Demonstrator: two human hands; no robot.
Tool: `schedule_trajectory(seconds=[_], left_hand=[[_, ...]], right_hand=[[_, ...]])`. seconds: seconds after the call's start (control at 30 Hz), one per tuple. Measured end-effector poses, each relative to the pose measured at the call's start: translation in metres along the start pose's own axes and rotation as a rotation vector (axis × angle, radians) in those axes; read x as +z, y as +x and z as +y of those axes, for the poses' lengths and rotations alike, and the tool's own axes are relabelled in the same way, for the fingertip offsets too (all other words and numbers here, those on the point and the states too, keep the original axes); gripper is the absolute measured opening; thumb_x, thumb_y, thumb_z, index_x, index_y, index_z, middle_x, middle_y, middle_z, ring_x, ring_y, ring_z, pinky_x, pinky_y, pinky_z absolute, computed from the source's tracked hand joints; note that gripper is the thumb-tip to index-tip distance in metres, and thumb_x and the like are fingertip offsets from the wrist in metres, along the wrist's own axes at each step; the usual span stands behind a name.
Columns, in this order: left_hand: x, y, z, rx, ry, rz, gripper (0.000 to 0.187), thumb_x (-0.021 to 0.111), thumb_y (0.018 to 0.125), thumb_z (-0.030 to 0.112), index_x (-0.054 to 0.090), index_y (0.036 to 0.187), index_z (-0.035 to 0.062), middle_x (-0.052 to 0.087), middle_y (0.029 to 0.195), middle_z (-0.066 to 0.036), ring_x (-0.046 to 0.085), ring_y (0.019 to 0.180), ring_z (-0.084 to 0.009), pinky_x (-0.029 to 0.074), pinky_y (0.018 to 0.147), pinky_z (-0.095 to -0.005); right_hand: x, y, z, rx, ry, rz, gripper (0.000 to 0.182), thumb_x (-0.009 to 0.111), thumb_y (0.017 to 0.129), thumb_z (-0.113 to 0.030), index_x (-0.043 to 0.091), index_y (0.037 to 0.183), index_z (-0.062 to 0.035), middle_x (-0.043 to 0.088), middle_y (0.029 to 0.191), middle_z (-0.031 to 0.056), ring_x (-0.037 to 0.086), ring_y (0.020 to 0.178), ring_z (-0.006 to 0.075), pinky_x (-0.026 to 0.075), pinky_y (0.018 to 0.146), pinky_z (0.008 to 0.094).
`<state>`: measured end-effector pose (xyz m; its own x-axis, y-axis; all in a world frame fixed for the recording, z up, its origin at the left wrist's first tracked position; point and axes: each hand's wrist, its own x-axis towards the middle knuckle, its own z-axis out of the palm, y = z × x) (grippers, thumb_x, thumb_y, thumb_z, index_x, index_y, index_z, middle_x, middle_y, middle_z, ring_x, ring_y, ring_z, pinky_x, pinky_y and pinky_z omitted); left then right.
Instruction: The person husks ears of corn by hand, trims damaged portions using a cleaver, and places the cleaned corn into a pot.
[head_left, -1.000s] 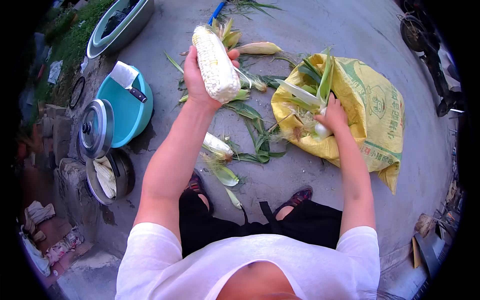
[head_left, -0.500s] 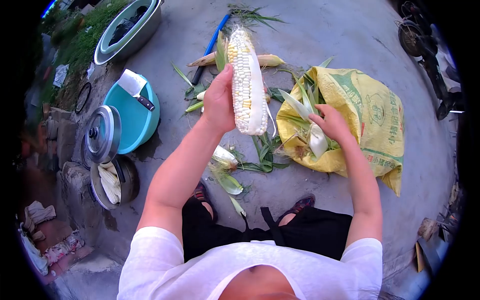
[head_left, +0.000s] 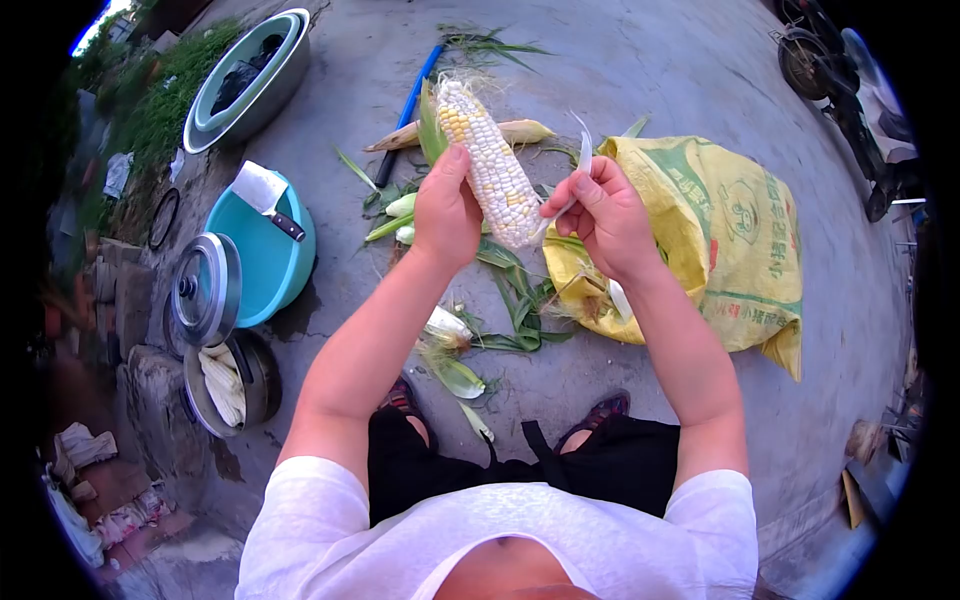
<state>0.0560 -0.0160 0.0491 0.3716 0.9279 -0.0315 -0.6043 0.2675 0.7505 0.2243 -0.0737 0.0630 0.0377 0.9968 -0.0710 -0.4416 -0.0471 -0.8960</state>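
Note:
In my left hand is a corn cob with white and yellow kernels, tilted so its top points up and left. My thumb lies along its side, and a green husk leaf hangs beside it. At the cob's lower end, my right hand pinches a pale strip of husk. Just behind that hand lies a yellow woven sack, its mouth holding husks and silk. Below the cob, another partly husked ear rests on the ground among green leaves.
A teal basin at left bears a cleaver. Beside it are a metal lid and a pot with husked cobs. A blue-handled tool lies ahead. Large nested basins stand at upper left, a motorbike at upper right.
My right hand has left the sack's mouth and come to the cob, now pinching a husk strip. The broad pale leaf along the cob's side has come off its face. The cob tilts more.

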Motion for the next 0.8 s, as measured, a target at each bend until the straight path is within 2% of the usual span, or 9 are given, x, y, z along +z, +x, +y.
schedule_trajectory(seconds=[0.1, 0.17, 0.27, 0.33, 0.37, 0.43, 0.5, 0.6, 0.8], left_hand=[[-0.008, 0.013, 0.007, 0.006, -0.315, 0.187, 0.038, 0.035, 0.094, 0.033, 0.048, 0.11, 0.0014, 0.057, 0.1, -0.01, 0.057, 0.092, -0.0223, 0.047, 0.081, -0.037], [-0.033, 0.019, 0.015, -0.015, -0.456, -0.081, 0.041, 0.031, 0.094, 0.034, 0.046, 0.115, 0.0009, 0.056, 0.104, -0.011, 0.057, 0.093, -0.025, 0.047, 0.082, -0.0424], [-0.04, 0.017, 0.032, -0.043, -0.484, -0.155, 0.045, 0.031, 0.093, 0.034, 0.043, 0.119, -0.0006, 0.056, 0.101, -0.013, 0.058, 0.088, -0.0256, 0.05, 0.076, -0.0431], [-0.028, 0.009, 0.036, -0.091, -0.407, -0.239, 0.052, 0.033, 0.091, 0.038, 0.037, 0.126, -0.0014, 0.056, 0.098, -0.015, 0.058, 0.083, -0.0242, 0.052, 0.068, -0.0392], [-0.021, 0.007, 0.035, -0.093, -0.406, -0.245, 0.052, 0.033, 0.091, 0.038, 0.037, 0.126, -0.0014, 0.056, 0.098, -0.015, 0.058, 0.083, -0.0242, 0.052, 0.068, -0.0392], [-0.01, -0.002, 0.029, -0.174, -0.414, -0.3, 0.058, 0.028, 0.092, 0.043, 0.033, 0.128, -0.0014, 0.057, 0.098, -0.018, 0.062, 0.081, -0.0272, 0.054, 0.066, -0.0403], [-0.001, -0.005, 0.021, -0.213, -0.398, -0.313, 0.063, 0.035, 0.089, 0.045, 0.03, 0.131, -0.0013, 0.057, 0.097, -0.018, 0.062, 0.079, -0.0267, 0.053, 0.067, -0.0396], [0.007, -0.01, 0.015, -0.271, -0.175, -0.413, 0.071, 0.054, 0.079, 0.045, 0.034, 0.129, -0.0003, 0.056, 0.097, -0.015, 0.059, 0.082, -0.0227, 0.052, 0.068, -0.0377], [0.005, -0.019, 0.012, -0.325, 0.149, -0.508, 0.069, 0.065, 0.074, 0.036, 0.04, 0.126, -0.0019, 0.056, 0.104, -0.01, 0.056, 0.091, -0.0168, 0.047, 0.077, -0.0294]], right_hand=[[-0.013, -0.015, 0.006, 0.191, 0.09, -0.209, 0.011, 0.053, 0.089, -0.014, 0.046, 0.086, -0.0063, 0.058, 0.074, 0.0022, 0.052, 0.064, 0.0071, 0.044, 0.058, 0.0209], [-0.027, -0.028, 0.012, 0.335, -0.756, -0.325, 0.016, 0.056, 0.087, -0.019, 0.047, 0.087, -0.0052, 0.057, 0.07, 0.0036, 0.054, 0.062, 0.0137, 0.046, 0.061, 0.0266], [-0.083, -0.029, 0.034, 0.45, -1.225, -0.342, 0.021, 0.061, 0.084, -0.022, 0.051, 0.092, -0.0049, 0.057, 0.078, 0.0072, 0.056, 0.069, 0.0204, 0.047, 0.065, 0.0326], [-0.102, -0.03, 0.031, -0.111, -1.894, -0.202, 0.028, 0.064, 0.08, -0.023, 0.055, 0.1, -0.0053, 0.056, 0.095, 0.0099, 0.057, 0.08, 0.0243, 0.046, 0.073, 0.0352], [-0.109, -0.025, 0.031, -0.112, -1.894, -0.194, 0.028, 0.064, 0.08, -0.023, 0.055, 0.1, -0.0053, 0.056, 0.095, 0.0099, 0.057, 0.08, 0.0243, 0.046, 0.073, 0.0352], [-0.072, -0.012, 0.002, -0.018, -1.222, -0.115, 0.037, 0.066, 0.079, -0.024, 0.055, 0.11, -0.0057, 0.053, 0.109, 0.0091, 0.056, 0.088, 0.0198, 0.045, 0.078, 0.0302], [-0.034, -0.009, -0.022, 0.05, -0.688, -0.152, 0.044, 0.065, 0.081, -0.027, 0.052, 0.116, -0.0044, 0.055, 0.106, 0.005, 0.055, 0.085, 0.0134, 0.045, 0.076, 0.026], [-0.01, -0.002, -0.035, -0.051, -0.3, -0.261, 0.05, 0.065, 0.081, -0.029, 0.049, 0.119, -0.0016, 0.055, 0.101, 0.002, 0.052, 0.084, 0.0084, 0.046, 0.073, 0.0233], [-0.005, 0.001, -0.036, -0.091, -0.171, -0.306, 0.072, 0.067, 0.075, -0.046, 0.043, 0.125, 0.0004, 0.057, 0.093, 0.002, 0.048, 0.071, 0.0054, 0.038, 0.061, 0.0176]])
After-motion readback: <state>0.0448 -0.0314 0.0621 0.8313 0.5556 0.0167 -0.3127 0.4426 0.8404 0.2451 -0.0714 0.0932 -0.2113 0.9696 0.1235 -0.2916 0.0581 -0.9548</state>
